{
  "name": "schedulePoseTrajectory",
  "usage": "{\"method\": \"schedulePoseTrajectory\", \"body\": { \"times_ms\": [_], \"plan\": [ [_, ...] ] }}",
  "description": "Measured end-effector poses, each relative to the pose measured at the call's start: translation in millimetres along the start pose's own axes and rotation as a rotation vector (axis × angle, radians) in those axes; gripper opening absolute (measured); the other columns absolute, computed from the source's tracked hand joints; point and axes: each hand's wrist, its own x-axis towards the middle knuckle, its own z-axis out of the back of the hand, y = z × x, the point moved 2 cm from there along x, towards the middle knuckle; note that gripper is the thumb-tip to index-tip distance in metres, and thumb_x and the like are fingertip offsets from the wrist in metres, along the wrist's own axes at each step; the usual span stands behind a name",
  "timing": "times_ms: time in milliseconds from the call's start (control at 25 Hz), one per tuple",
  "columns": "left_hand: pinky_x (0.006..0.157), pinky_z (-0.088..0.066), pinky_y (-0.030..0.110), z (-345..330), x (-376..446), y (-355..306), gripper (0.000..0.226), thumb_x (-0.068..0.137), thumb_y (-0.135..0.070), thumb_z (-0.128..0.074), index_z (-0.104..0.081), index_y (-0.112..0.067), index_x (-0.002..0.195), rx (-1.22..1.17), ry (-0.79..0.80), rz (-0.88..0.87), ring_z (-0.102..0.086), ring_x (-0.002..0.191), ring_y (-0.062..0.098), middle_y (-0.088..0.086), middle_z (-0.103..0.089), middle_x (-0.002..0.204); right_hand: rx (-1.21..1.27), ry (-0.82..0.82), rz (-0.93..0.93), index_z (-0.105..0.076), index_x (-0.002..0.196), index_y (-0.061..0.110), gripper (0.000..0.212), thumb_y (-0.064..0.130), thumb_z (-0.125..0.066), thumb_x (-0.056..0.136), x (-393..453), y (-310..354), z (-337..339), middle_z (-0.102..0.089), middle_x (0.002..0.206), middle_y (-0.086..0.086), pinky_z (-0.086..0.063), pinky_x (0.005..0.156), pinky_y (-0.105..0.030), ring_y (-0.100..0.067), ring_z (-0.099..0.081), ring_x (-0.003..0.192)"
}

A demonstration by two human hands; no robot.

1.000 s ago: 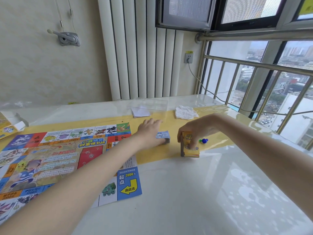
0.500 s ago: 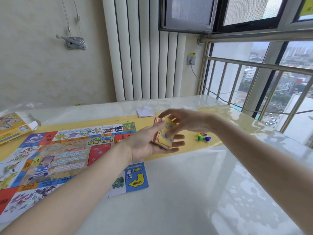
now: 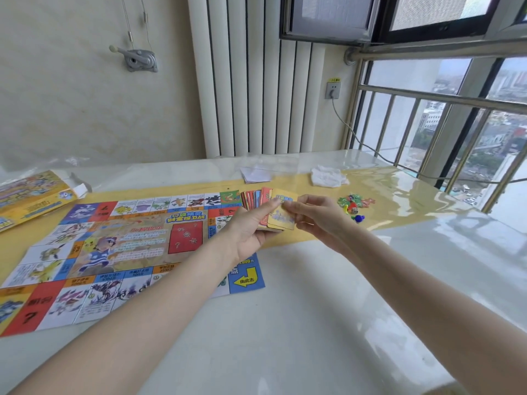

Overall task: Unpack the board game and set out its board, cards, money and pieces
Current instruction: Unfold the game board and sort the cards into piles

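Two bare forearms reach in from the lower edge; the left hand (image 3: 251,232) and right hand (image 3: 316,215) wear nothing.

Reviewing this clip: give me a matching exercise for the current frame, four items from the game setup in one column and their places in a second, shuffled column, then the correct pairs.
Things
1. Fanned stack of red and yellow game cards
2. Colourful printed paper game board
3. Pile of small green, red, yellow and blue plastic pieces with a die
4. Flattened yellow cardboard game box

Places
A. Far left edge of the table
B. Held between the left hand and right hand
C. On the yellow strip, right of the hands
D. Spread flat under the left forearm

Pairs: 1-B, 2-D, 3-C, 4-A
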Motion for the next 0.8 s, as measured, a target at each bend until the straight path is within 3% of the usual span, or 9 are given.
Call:
{"method": "schedulePoseTrajectory", "body": {
  "times_ms": [160,320,520,640,720,800],
  "plan": [
    [0.064,-0.057,0.030,6.8,-8.0,-5.1,0.010,0.086,0.003,-0.055,-0.060,-0.002,0.093,-0.003,0.041,0.036,-0.067,0.074,0.023,0.015,-0.066,0.086,-0.023,0.005,0.019,-0.053,0.065,0.010,0.022,0.011,-0.070,0.078,-2.7,-0.5,-2.3,-0.057,0.053,0.000,-0.040,0.050,-0.017,-0.011,-0.051,0.055],
    [0.055,-0.057,0.029,18.7,-11.9,-10.7,0.012,0.086,0.006,-0.054,-0.056,-0.001,0.095,0.014,-0.003,0.036,-0.069,0.061,0.020,0.014,-0.069,0.073,-0.106,-0.064,0.032,-0.054,0.062,0.008,0.023,0.009,-0.071,0.078,-3.3,5.3,7.2,-0.059,0.062,-0.004,-0.040,0.048,-0.015,-0.012,-0.052,0.055],
    [0.047,-0.054,0.027,35.2,-12.0,-16.1,0.019,0.085,0.008,-0.054,-0.044,-0.008,0.082,0.042,-0.145,0.042,-0.061,0.070,0.025,0.017,-0.061,0.079,-0.569,-0.094,-0.097,-0.055,0.058,0.005,0.026,0.006,-0.074,0.075,-2.6,-2.3,21.7,-0.052,0.051,-0.005,-0.038,0.042,-0.016,-0.011,-0.044,0.041],
    [0.044,-0.053,0.027,34.4,-7.8,-8.7,0.025,0.084,0.009,-0.056,-0.040,-0.011,0.082,0.070,-0.190,0.051,-0.059,0.069,0.025,0.016,-0.059,0.080,-0.670,-0.083,-0.087,-0.054,0.065,0.004,0.022,0.006,-0.074,0.075,5.1,-16.5,3.4,-0.050,0.062,-0.009,-0.036,0.039,-0.015,-0.007,-0.043,0.037],
    [0.044,-0.053,0.026,35.0,-4.7,-6.2,0.026,0.083,0.009,-0.058,-0.041,-0.011,0.083,0.086,-0.201,0.053,-0.060,0.069,0.025,0.016,-0.059,0.080,-0.768,-0.114,-0.063,-0.057,0.070,0.007,0.019,0.010,-0.075,0.074,11.6,-17.8,-3.4,-0.055,0.068,-0.007,-0.036,0.040,-0.016,-0.009,-0.047,0.045],
    [0.044,-0.053,0.025,37.2,-2.6,-4.9,0.024,0.083,0.010,-0.058,-0.045,-0.010,0.081,0.108,-0.196,0.047,-0.060,0.069,0.025,0.015,-0.060,0.079,-0.925,-0.143,-0.055,-0.060,0.082,0.009,0.020,0.016,-0.077,0.073,14.4,-16.5,-3.7,-0.057,0.082,-0.006,-0.039,0.049,-0.021,-0.016,-0.052,0.066]
  ]
}}
